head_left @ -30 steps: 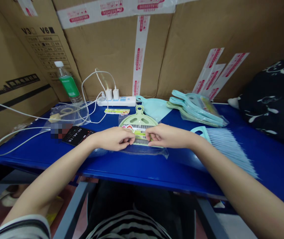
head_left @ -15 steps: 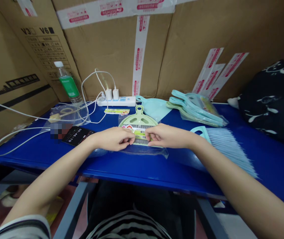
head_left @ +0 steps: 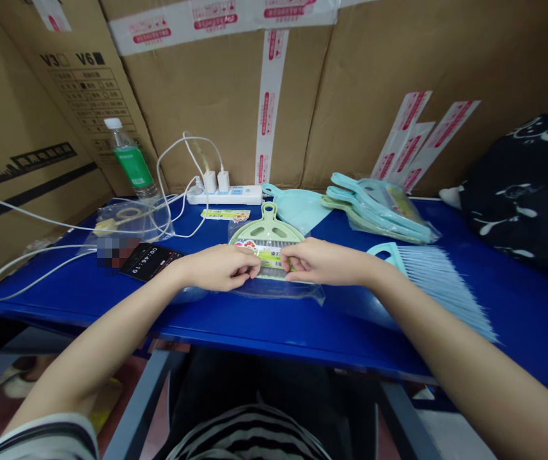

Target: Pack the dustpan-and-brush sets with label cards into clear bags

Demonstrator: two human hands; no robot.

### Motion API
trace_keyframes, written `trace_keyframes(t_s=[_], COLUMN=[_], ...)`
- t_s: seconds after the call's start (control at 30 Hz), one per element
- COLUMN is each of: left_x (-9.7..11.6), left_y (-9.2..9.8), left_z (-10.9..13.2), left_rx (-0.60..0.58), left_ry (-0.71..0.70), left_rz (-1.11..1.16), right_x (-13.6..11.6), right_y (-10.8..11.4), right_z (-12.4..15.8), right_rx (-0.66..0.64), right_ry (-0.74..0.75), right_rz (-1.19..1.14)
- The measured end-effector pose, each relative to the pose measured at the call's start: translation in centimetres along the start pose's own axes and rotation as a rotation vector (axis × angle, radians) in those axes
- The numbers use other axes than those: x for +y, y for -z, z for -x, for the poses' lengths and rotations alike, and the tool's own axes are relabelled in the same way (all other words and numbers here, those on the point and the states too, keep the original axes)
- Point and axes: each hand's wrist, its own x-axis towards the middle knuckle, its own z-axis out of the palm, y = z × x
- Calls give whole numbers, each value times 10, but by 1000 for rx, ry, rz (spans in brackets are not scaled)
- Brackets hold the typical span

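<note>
A pale green plastic dustpan (head_left: 267,229) lies on the blue table, its handle pointing away from me. A printed paper label (head_left: 265,255) sits across it, and a clear plastic bag (head_left: 278,291) lies around its near end. The fingertips of my left hand (head_left: 219,267) and my right hand (head_left: 324,263) pinch the near part of this pack from opposite sides, close together. My hands hide part of the label and the bristles beneath it.
The blue table (head_left: 274,326) holds a light blue broom head (head_left: 427,281), a bagged stack of teal dustpans (head_left: 379,211), a light blue dustpan (head_left: 297,207), a phone (head_left: 149,262), a power strip (head_left: 226,195) with cables and a water bottle (head_left: 130,156). Cardboard boxes stand behind.
My hands and the dustpan pack have not moved. The phone's time display has gone up by one in its last digit.
</note>
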Motion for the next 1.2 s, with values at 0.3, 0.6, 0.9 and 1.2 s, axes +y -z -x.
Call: trace_keyframes(t_s=[0.3,0.6,0.9,1.2], left_x=[2,2,2,4], left_y=[0,0,0,0], left_z=[0,0,0,0], left_rx=[10,6,1,3], left_ry=[-2,1,13,13], left_rz=[-22,-30,-38,-50], right_x=[1,0,1,1], right_y=[-1,0,-1,-1], right_z=[0,-1,-1,-1], right_rx=[11,2,7,6], right_ry=[19,6,6,12], right_rz=[7,18,17,30])
